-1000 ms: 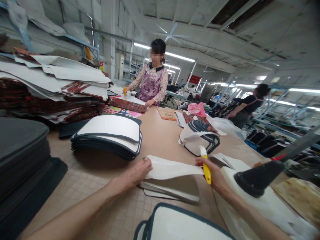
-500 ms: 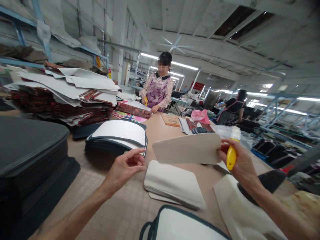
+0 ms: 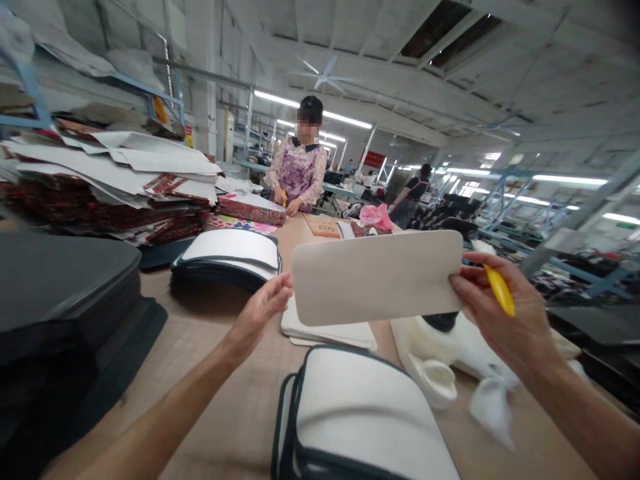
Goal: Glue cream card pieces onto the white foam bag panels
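In the head view, the right hand's closed grip pinches a beige panel above a pale stack, yellow-handled brush tucked in, while the open left hand could lightly steady its left edge.

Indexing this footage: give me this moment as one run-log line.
right hand: holds beige panel, yellow handle | left hand: open beside panel's other end | partly behind panel: pale stack

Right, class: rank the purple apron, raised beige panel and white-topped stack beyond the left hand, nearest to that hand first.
1. Beige panel, just right of the left hand
2. White-topped stack, just beyond, slightly left
3. Purple apron, at the back
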The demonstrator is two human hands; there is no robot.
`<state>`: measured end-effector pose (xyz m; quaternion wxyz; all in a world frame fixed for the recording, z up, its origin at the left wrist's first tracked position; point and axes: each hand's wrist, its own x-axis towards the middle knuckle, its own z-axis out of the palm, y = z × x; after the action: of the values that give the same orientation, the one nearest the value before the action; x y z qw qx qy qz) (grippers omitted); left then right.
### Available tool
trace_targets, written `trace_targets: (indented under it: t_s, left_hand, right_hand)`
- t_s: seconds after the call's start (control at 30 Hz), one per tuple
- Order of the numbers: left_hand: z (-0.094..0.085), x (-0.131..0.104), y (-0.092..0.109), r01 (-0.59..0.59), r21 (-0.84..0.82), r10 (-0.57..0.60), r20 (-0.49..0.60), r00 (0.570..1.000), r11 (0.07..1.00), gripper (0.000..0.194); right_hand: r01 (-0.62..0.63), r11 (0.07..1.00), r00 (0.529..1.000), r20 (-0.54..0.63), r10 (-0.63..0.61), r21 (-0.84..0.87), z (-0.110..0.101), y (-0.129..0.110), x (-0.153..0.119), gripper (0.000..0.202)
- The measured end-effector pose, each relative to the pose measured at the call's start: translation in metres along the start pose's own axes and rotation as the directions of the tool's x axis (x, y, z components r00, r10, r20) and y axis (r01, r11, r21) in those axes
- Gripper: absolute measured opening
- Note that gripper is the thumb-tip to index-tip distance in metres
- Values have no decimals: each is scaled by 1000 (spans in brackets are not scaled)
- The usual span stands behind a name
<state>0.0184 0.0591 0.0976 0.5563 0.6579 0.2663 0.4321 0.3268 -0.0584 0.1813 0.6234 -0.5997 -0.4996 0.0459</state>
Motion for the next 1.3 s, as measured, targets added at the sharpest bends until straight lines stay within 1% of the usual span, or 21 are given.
trace_targets:
  t_s: [0.07,0.1,0.13,0.2,0.3,0.4,0.5,0.57,0.67,0.73,0.83,0.9,1.0,1.07,1.13,1.2,1.3]
  left_hand:
    - [13,-6,14,-28,-169,31,12,999,985,62]
    - [17,-9,19,-29,-225,31,4,1000,974,57]
    - [20,-11,23,-24,-234,24,-3,1000,972,51]
    - [23,-15,27,-1,-198,-4,-25,1000,980,39]
    - [24,-19,26,22,-145,-30,-53,998,989,30]
    - [29,-21,26,48,-126,-54,-42,998,991,27]
    - [36,-23,30,104,-122,-103,15,995,987,26]
    - [41,-26,33,133,-102,-129,45,991,986,24]
    - [45,-30,33,161,-5,-161,39,986,987,24]
    - [46,-33,29,175,42,-177,25,984,984,29]
    - [46,-36,16,211,21,-212,21,977,977,41]
    - [46,-37,5,252,-22,-251,46,967,967,48]
    - [46,-38,-11,319,-59,-313,98,945,946,52]
    - [46,-39,-19,355,-68,-346,115,931,932,53]
    - [46,-40,-24,387,-87,-374,135,918,918,56]
    - [46,-42,-28,416,-110,-398,154,904,903,58]
    - [46,-45,-32,444,-118,-424,162,891,888,61]
  right_hand:
    - [-49,996,998,-24,51,77,-7,-2,-16,42]
    - [-68,993,997,-40,73,101,-11,-2,-23,41]
    - [-87,989,994,-61,95,115,-14,-1,-31,40]
    - [-135,983,985,-90,146,122,-20,1,-46,36]
    - [-210,965,970,-91,225,155,-28,7,-66,33]
    - [-241,946,958,-104,268,218,-35,14,-82,36]
    - [-267,932,945,-123,303,246,-40,21,-96,39]
    - [-299,925,935,-123,334,236,-44,25,-105,40]
    - [-351,918,912,-152,380,186,-50,28,-118,44]
    - [-379,915,898,-183,400,139,-53,30,-127,46]
    - [-421,902,883,-188,431,90,-56,34,-142,50]
    - [-456,888,871,-173,460,66,-57,41,-150,52]
    - [-497,868,858,-148,491,-3,-61,53,-160,55]
    - [-521,852,849,-135,512,-46,-64,61,-163,57]
    - [-557,828,827,-143,544,-68,-67,65,-164,61]
    - [-591,803,802,-166,574,-81,-67,66,-164,65]
    - [-608,786,789,-187,585,-107,-66,63,-164,65]
